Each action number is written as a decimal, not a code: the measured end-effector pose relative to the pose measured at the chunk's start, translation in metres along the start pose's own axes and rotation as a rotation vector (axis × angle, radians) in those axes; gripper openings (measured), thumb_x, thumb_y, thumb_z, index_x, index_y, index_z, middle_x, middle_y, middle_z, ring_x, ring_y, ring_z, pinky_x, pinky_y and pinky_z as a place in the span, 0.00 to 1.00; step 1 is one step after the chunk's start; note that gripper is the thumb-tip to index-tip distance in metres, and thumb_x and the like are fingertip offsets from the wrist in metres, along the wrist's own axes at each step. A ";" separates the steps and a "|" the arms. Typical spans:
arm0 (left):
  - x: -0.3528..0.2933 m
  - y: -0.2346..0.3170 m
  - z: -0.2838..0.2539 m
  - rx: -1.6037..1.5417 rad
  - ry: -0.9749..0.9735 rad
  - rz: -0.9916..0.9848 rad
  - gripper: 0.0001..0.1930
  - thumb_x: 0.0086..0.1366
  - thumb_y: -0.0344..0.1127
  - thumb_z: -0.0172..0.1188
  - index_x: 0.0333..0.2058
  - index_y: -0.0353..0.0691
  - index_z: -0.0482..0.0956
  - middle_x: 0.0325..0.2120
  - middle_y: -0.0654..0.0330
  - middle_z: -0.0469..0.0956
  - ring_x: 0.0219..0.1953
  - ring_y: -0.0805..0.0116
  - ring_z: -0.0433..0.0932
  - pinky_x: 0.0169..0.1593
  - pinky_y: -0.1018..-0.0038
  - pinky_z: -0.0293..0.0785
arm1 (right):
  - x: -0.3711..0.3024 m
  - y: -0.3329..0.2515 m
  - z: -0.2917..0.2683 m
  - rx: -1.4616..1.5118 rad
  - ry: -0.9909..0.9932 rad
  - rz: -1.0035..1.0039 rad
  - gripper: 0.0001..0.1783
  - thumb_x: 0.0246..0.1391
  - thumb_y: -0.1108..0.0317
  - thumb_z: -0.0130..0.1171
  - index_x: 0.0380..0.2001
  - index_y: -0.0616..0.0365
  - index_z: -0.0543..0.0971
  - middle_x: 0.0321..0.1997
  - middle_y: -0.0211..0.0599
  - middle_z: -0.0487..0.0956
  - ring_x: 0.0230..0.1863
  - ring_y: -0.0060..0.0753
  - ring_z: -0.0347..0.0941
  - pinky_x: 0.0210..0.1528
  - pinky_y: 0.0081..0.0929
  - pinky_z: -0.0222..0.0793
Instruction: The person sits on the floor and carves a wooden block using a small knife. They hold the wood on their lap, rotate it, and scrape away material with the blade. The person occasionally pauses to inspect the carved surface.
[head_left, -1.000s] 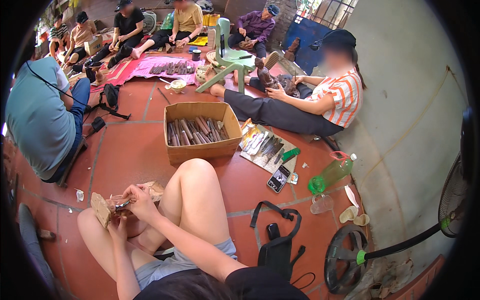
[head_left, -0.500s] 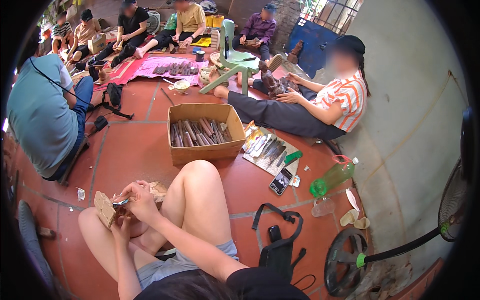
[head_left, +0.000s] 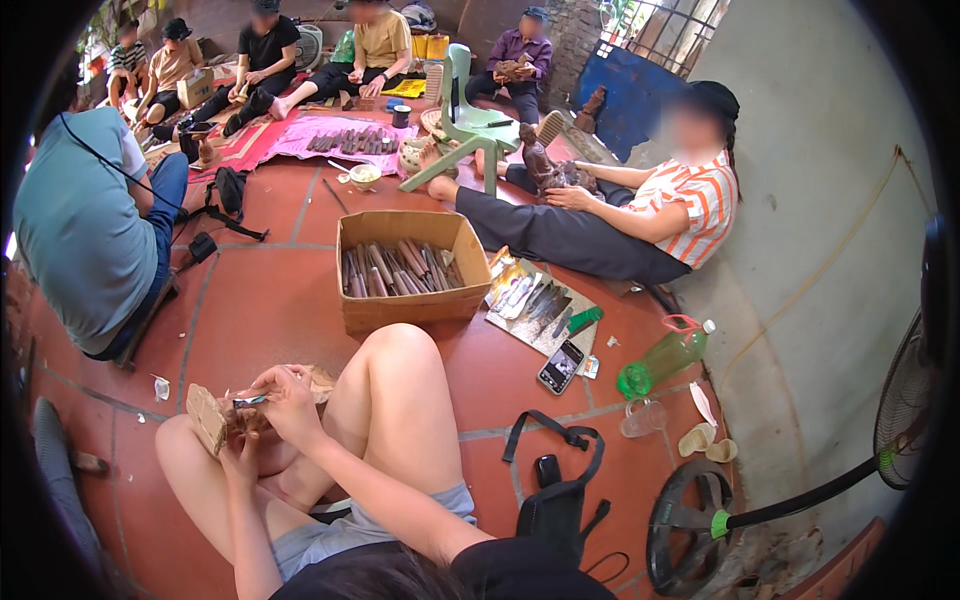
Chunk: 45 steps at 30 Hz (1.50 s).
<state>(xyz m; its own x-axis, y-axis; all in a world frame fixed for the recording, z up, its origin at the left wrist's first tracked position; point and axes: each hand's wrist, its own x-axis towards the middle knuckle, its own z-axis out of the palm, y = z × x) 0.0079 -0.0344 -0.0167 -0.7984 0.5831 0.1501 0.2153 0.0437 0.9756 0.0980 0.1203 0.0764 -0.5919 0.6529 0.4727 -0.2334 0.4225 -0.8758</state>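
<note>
The head view showed a brown carved wooden piece with a flat, pale, slab-like base (head_left: 207, 420), located over the lap of the seated person, with its base tilted near the left knee. The left hand (head_left: 238, 452) had its fingers curled around the wood just beside this base. The right hand (head_left: 288, 398) had its fingers nearly closed, pinching a slim tool with silver and blue parts (head_left: 249, 402); whether its tip touched the wood, I could not tell.

In my judgement, the piece was stiff, of moderate weight and not slippery, since its surface looked dry and matt. Thin carved details, if it had them, could be fragile, so the thick base and the solid body seemed the safest places to take hold.

I counted one carved piece and one slim tool in the hands. On the red tiled floor (head_left: 260, 330) there was one open brown cardboard box (head_left: 415, 315), containing many dark-handled tools (head_left: 395, 272), too overlapped for an exact count. To its right were one grey speckled board (head_left: 528, 330), one dark smartphone (head_left: 561, 367), one green transparent plastic bottle (head_left: 668, 358), one clear plastic cup (head_left: 643, 418) and two small beige cup-shaped pieces (head_left: 697, 438). Farther away stood one pale green plastic chair (head_left: 476, 118).
</note>
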 end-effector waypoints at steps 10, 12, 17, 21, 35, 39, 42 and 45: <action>-0.002 -0.016 -0.004 -0.022 -0.026 0.018 0.26 0.62 0.31 0.62 0.58 0.34 0.66 0.49 0.58 0.72 0.48 0.68 0.73 0.48 0.72 0.73 | 0.000 -0.006 -0.006 0.003 -0.026 0.075 0.10 0.49 0.73 0.66 0.32 0.53 0.74 0.33 0.25 0.86 0.44 0.20 0.68 0.61 0.29 0.45; 0.000 -0.013 -0.003 -0.029 -0.068 0.078 0.27 0.62 0.31 0.63 0.58 0.34 0.66 0.50 0.57 0.72 0.49 0.67 0.73 0.48 0.72 0.73 | 0.002 -0.010 0.001 0.077 -0.030 -0.014 0.10 0.50 0.72 0.66 0.33 0.53 0.74 0.33 0.24 0.86 0.44 0.20 0.68 0.60 0.29 0.46; -0.001 -0.014 0.000 -0.022 -0.003 0.005 0.28 0.62 0.28 0.62 0.59 0.34 0.65 0.50 0.57 0.72 0.50 0.67 0.73 0.47 0.72 0.73 | -0.002 0.005 0.003 0.027 -0.039 0.066 0.11 0.52 0.72 0.65 0.36 0.53 0.73 0.33 0.23 0.86 0.45 0.20 0.69 0.62 0.29 0.45; -0.005 -0.015 -0.005 -0.019 -0.001 0.059 0.28 0.61 0.27 0.62 0.59 0.34 0.64 0.51 0.56 0.71 0.50 0.67 0.72 0.48 0.72 0.74 | 0.001 -0.010 -0.001 0.136 -0.074 0.051 0.12 0.52 0.73 0.64 0.36 0.54 0.72 0.34 0.25 0.86 0.45 0.22 0.72 0.62 0.31 0.48; -0.003 -0.004 0.004 -0.050 0.029 0.090 0.24 0.61 0.27 0.62 0.55 0.33 0.68 0.48 0.57 0.73 0.49 0.67 0.74 0.49 0.72 0.72 | -0.002 -0.004 0.002 0.029 -0.046 -0.031 0.12 0.51 0.75 0.64 0.37 0.54 0.72 0.36 0.27 0.86 0.43 0.16 0.74 0.62 0.29 0.45; -0.006 0.006 0.002 -0.135 0.013 -0.032 0.24 0.61 0.27 0.60 0.56 0.33 0.68 0.48 0.57 0.73 0.50 0.67 0.73 0.49 0.71 0.72 | -0.006 0.002 0.002 0.258 -0.045 0.115 0.13 0.51 0.73 0.65 0.37 0.54 0.72 0.36 0.27 0.86 0.46 0.14 0.72 0.62 0.29 0.45; -0.008 0.020 0.009 -0.068 0.036 0.008 0.21 0.60 0.24 0.61 0.52 0.31 0.68 0.42 0.60 0.76 0.42 0.71 0.76 0.46 0.76 0.72 | -0.003 -0.002 0.002 0.115 -0.044 0.037 0.13 0.51 0.73 0.65 0.38 0.54 0.72 0.35 0.27 0.86 0.46 0.15 0.72 0.62 0.28 0.47; -0.006 0.025 0.008 0.013 0.013 -0.108 0.20 0.61 0.24 0.61 0.52 0.31 0.68 0.41 0.60 0.76 0.42 0.72 0.75 0.45 0.76 0.72 | -0.006 -0.007 0.000 0.002 -0.053 0.069 0.13 0.52 0.74 0.65 0.38 0.55 0.73 0.35 0.28 0.86 0.46 0.15 0.72 0.62 0.28 0.50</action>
<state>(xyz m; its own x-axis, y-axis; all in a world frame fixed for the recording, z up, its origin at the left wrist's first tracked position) 0.0223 -0.0305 0.0051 -0.8247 0.5637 0.0460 0.1346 0.1166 0.9840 0.1032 0.1140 0.0795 -0.6467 0.6461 0.4054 -0.1920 0.3765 -0.9063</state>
